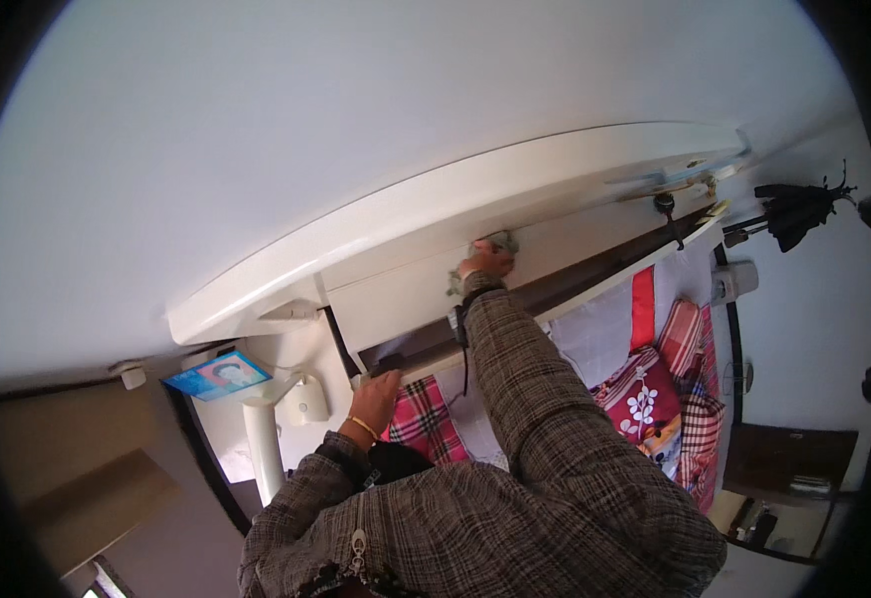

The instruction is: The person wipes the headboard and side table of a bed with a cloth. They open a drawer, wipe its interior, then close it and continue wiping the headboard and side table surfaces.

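Note:
My right hand reaches forward and presses a greenish-grey cloth against the cream headboard panel. Its fingers are bent over the cloth, and part of the cloth sticks out beside the wrist. My left hand, with a yellow band at the wrist, rests at the near edge of the headboard, above a pink plaid cover. Its fingers look stretched out and hold nothing I can see. Both arms wear brown checked sleeves.
A bed with a maroon floral pillow lies below the headboard. To the left, a bedside surface bears a blue framed picture and a white rounded device. A dark small object is clipped at the headboard's right. Dark umbrella-like cloth hangs on the right wall.

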Demonstrator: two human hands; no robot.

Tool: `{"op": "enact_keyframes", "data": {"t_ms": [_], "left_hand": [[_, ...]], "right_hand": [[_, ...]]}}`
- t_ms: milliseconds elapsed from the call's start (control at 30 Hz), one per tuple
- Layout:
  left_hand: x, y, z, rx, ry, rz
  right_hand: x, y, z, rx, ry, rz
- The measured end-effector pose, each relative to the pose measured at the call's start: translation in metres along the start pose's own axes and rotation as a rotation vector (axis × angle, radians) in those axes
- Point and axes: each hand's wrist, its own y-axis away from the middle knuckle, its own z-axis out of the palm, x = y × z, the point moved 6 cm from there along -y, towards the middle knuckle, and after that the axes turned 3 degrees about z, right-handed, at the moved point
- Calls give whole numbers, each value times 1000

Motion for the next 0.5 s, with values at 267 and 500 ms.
{"op": "enact_keyframes", "data": {"t_ms": [267, 500], "left_hand": [[-11, 0, 10, 37, -31, 24], [-22, -1, 11, 155, -16, 3]], "right_hand": [[-64, 129, 32, -191, 75, -186], [-84, 185, 52, -296, 118, -474]]}}
